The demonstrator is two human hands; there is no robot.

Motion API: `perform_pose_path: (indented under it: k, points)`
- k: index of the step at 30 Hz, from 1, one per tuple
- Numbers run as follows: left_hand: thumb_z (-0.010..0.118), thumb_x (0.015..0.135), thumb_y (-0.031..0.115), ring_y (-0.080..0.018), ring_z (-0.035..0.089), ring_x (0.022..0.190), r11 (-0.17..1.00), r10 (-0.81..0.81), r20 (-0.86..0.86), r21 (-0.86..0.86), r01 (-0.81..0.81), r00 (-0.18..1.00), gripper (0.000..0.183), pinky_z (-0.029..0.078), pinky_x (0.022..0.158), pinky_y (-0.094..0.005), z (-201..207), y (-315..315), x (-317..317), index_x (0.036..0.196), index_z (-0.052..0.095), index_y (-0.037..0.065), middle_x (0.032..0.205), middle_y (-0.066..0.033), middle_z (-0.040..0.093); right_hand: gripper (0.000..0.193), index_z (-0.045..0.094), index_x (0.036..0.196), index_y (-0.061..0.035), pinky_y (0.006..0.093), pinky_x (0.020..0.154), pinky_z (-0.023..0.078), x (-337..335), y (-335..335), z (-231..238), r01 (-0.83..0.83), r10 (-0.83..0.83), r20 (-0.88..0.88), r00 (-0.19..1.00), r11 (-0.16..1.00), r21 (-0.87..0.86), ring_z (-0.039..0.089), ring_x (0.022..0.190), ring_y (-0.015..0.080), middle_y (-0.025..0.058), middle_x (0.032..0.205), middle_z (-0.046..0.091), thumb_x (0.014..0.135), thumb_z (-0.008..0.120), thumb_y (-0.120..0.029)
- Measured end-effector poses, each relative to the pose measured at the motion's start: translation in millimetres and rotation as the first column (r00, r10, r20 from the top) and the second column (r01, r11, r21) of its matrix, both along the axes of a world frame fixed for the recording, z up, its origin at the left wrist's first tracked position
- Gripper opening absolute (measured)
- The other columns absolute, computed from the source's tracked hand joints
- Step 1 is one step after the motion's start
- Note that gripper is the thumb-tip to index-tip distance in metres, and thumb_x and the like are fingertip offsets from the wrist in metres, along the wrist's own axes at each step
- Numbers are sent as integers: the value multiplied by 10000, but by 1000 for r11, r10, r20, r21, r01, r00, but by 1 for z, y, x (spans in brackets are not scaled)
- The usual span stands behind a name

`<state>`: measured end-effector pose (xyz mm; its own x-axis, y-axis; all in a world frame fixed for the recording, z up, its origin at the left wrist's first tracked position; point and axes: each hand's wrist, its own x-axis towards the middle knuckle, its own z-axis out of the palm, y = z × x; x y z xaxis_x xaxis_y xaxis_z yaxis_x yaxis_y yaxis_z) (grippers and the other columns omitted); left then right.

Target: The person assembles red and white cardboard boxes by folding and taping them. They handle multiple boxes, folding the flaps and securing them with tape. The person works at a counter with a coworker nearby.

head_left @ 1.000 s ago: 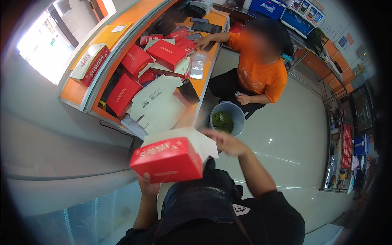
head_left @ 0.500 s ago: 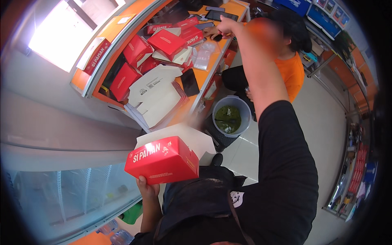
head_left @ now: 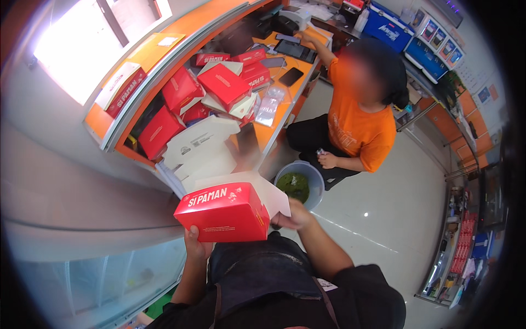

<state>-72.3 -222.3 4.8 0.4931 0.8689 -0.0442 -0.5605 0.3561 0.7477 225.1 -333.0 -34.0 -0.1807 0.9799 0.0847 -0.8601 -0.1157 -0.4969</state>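
My left hand (head_left: 198, 241) grips the lower left side of a red cardboard box (head_left: 222, 214), its thumb against the front. The box is held tilted in front of my body, with its white lid flap (head_left: 274, 194) raised at the back. At that flap's right end, my right hand (head_left: 293, 215) has its fingers curled against the edge, some hidden. What lies inside the box cannot be seen. Just beyond it, flat white carton blanks (head_left: 203, 145) rest on the orange table (head_left: 282, 112), near a dark phone (head_left: 247, 140).
Several red boxes (head_left: 223, 83) are heaped on the table beside clear plastic packs (head_left: 268, 107), another phone (head_left: 291, 77) and a tablet (head_left: 296, 49). A person in orange (head_left: 361, 129) sits at the right, behind a bucket of green stuff (head_left: 296, 186). A glass-fronted case (head_left: 109, 285) stands at left.
My right arm has come back from across the table to the box's flap. The box has shifted slightly right. A phone now shows near the table's right edge; the other person's arm reaches farther back.
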Motion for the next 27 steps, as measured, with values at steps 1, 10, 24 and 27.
perform_pose_path:
  k: [1, 10, 24, 27]
  points:
    - [736, 968, 438, -288, 570, 1355, 999, -36, 7, -1, 36, 999, 802, 466, 1136, -468, 2, 11, 9, 1546, 359, 30, 1473, -132, 559, 545, 450, 1535, -71, 474, 1137, 441, -10, -5, 16, 75, -77, -26, 997, 996, -51, 553, 1368, 246, 83, 1494, 569, 1113, 477, -416]
    - [787, 934, 427, -253, 520, 1400, 930, -366, 36, -11, 367, 930, 854, 412, 1166, -441, -35, 73, 42, 1555, 358, 28, 1507, -112, 530, 865, 253, 1637, -83, 345, 1007, 517, -19, 22, 76, 407, -285, 450, 846, 891, -202, 590, 1289, 158, 80, 1492, 533, 1009, 668, -510]
    - [420, 1102, 448, -293, 378, 1521, 864, -501, 158, 50, 500, 851, 800, 293, 1241, -436, -33, 126, 20, 1678, 63, 23, 1664, -177, 357, 524, 515, 1439, -12, 372, 1020, 555, -4, 61, 68, 400, -292, 358, 887, 872, -282, 689, 1172, 200, 128, 1341, 668, 1022, 697, -273]
    - [354, 1095, 518, -314, 356, 1532, 801, -595, 29, 100, 590, 803, 809, 282, 1242, -448, -38, 124, 20, 1683, 60, 46, 1680, -181, 323, 521, 509, 1440, -1, 366, 1028, 544, 5, 51, 59, 357, -246, 363, 899, 891, -281, 677, 1195, 204, 133, 1352, 662, 1027, 690, -261]
